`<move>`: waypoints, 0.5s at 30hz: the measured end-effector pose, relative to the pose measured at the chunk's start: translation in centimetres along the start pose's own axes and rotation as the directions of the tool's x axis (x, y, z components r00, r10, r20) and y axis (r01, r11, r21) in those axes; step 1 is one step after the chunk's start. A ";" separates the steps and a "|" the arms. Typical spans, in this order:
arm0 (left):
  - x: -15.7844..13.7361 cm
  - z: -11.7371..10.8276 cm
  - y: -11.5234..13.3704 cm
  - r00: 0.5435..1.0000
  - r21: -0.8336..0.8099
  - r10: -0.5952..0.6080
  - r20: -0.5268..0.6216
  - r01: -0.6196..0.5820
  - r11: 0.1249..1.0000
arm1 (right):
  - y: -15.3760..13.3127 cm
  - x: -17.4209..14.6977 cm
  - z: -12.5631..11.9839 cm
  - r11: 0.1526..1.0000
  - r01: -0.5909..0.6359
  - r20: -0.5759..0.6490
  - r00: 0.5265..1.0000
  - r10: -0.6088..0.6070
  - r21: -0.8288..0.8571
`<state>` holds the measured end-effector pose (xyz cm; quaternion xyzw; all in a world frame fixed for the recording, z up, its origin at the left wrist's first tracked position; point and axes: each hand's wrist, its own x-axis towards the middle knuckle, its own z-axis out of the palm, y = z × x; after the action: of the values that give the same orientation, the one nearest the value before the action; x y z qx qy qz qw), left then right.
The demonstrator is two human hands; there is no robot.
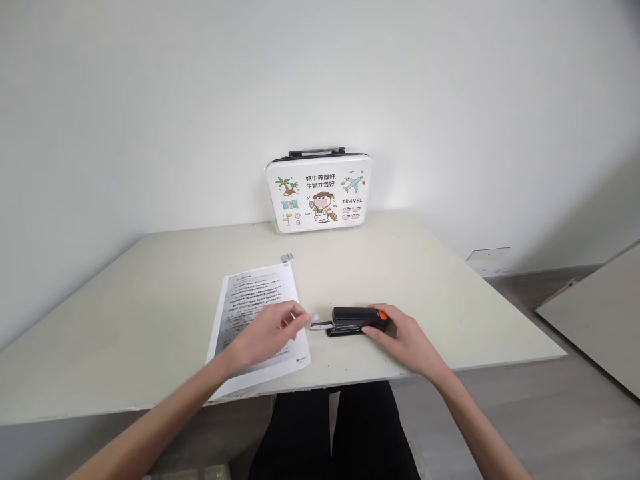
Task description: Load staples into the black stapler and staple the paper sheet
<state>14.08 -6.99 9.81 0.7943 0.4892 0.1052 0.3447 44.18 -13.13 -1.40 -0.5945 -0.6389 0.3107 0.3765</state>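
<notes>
A black stapler [356,319] with an orange rear end lies on the table, pointing left. Its metal staple tray [321,326] sticks out of the front. My right hand [403,339] is wrapped round the stapler's rear, thumb on the near side. At the tray's left tip, my left hand [275,331] has its fingers curled and the thumb and forefinger close together; what they pinch, if anything, is too blurred to make out. Beneath that hand lies a printed sheet of paper [255,293], partly covered by it.
Small grey strips, apparently staples [287,258], lie just beyond the paper's top edge. A white carry case [320,193] with cartoon prints and a black handle leans on the wall at the back. The pale table's front edge [350,381] is close to my legs.
</notes>
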 end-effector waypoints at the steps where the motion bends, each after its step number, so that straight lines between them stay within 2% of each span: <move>1: -0.3 0.5 0.5 1.000 0.015 0.007 0.010 -0.007 1.000 | 0.0 0.0 0.0 1.000 -0.002 0.001 1.000 0.002 0.000; 4: 0.1 1.4 0.6 1.000 0.092 0.009 0.022 -0.010 0.996 | 0.0 0.0 0.0 1.000 -0.002 0.001 1.000 0.002 -0.003; 8: 1.4 2.1 -0.7 0.997 0.246 0.071 0.008 -0.071 0.967 | -0.2 0.0 -0.1 1.000 -0.008 -0.002 1.000 0.008 -0.013; 12: 2.0 2.6 -1.4 0.988 0.472 0.148 0.038 -0.149 0.869 | -0.4 -0.1 -0.2 1.000 -0.002 -0.012 1.000 0.002 -0.016; 15: 2.1 2.6 -1.3 0.983 0.570 0.163 0.083 -0.181 0.802 | -0.4 0.0 -0.2 1.000 0.004 -0.015 1.000 -0.005 -0.024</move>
<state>15.51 -6.04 6.67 0.9036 0.4189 -0.0282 0.0853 44.13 -13.23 -1.02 -0.6000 -0.6411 0.2976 0.3748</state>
